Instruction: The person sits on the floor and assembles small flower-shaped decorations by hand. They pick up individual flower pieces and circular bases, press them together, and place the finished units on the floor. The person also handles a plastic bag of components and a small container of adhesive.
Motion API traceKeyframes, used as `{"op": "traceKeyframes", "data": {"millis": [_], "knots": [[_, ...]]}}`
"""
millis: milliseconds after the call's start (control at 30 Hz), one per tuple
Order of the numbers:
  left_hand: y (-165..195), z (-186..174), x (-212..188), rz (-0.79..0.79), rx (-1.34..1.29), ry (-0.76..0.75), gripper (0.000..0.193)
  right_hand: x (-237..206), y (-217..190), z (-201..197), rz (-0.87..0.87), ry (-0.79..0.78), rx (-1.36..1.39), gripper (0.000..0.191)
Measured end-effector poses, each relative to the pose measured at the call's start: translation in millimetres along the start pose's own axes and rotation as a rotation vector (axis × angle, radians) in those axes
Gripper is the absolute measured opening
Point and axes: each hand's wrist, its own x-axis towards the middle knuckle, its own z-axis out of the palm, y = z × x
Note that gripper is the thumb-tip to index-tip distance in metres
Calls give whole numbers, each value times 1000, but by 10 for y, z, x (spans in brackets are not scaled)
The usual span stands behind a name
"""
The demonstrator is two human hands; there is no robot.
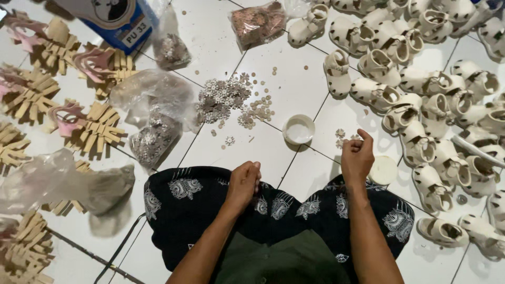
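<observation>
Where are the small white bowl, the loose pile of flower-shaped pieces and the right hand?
small white bowl (299, 129): head view, middle of its inside.
pile of flower-shaped pieces (223, 99): head view, centre of the heap.
right hand (357, 158): head view, back of the hand.

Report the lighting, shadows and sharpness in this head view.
Head view: even, soft light; faint shadows under the white sandals and small cup; mild glare on floor tiles; left hand and right hand fairly sharp; edges slightly soft.
</observation>
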Motion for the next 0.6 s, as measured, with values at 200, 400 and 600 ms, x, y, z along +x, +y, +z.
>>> {"op": "traceKeyframes", "data": {"millis": [200,400,600], "knots": [[137,-169,73,50,-136,6,32,-260,-315,500,-344,-312,-2,46],[246,-430,246,133,-113,90,12,-397,-882,1225,-264,-600,27,49],[337,-624,270,-50,-137,147,36,-224,-1260,1810,-595,-545,-125,52]]}}
